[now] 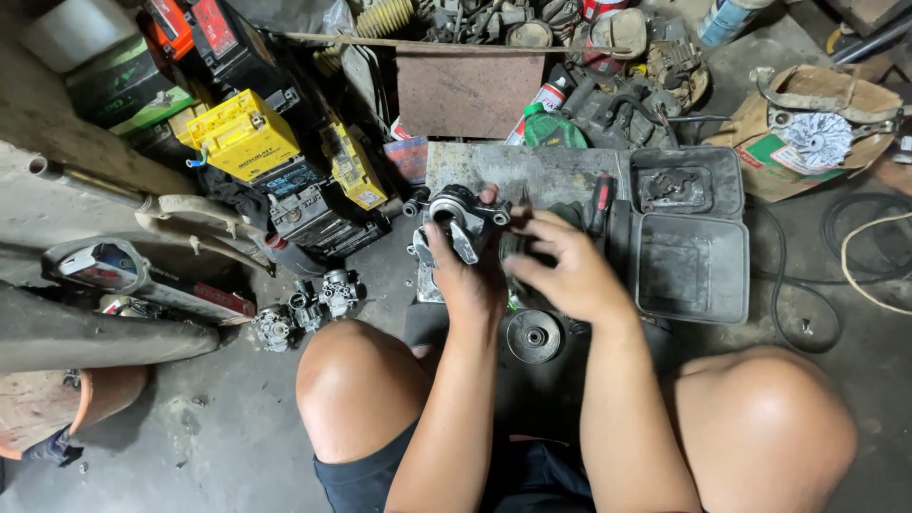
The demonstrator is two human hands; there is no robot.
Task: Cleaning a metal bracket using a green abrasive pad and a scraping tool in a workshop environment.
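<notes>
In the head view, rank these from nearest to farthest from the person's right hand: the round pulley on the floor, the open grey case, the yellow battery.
From the right hand:
1. Round pulley, just below the hand, between the knees.
2. Open grey case, to its right, on the floor.
3. Yellow battery, far upper left, in the pile of batteries.

Workshop floor [237, 446]: bare grey concrete, stained and dusty, evenly lit. Along its far edge, a heap of clutter: yellow and black batteries [242, 133], a rusty metal plate [470, 90], a torn cardboard box [807, 114]. At the right edge, black cable loops [855, 237]; at the left, a metal pipe [85, 180].
</notes>
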